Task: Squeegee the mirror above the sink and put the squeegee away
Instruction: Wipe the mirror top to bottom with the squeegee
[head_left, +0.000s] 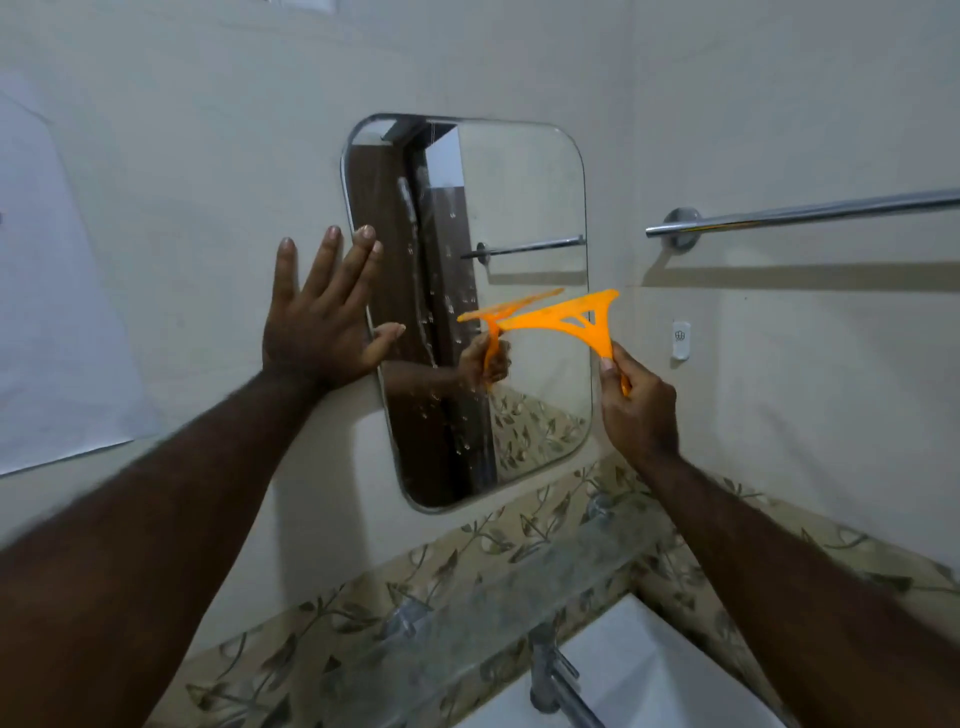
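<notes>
A rounded rectangular mirror (524, 197) hangs on the wall above the sink, with water drops and streaks down its left-middle part. My right hand (636, 410) grips the handle of an orange plastic squeegee (566, 317), whose blade lies across the mirror's right half at about mid-height. My left hand (317, 317) is spread flat against the wall and the mirror's left edge, fingers apart, holding nothing. The squeegee and my right hand are reflected in the glass.
A chrome towel rail (800, 213) runs along the right wall. A small white hook (681, 340) is fixed right of the mirror. Below are a glass shelf (519, 587), a floral tile band, a chrome tap (556, 675) and the white sink (639, 670).
</notes>
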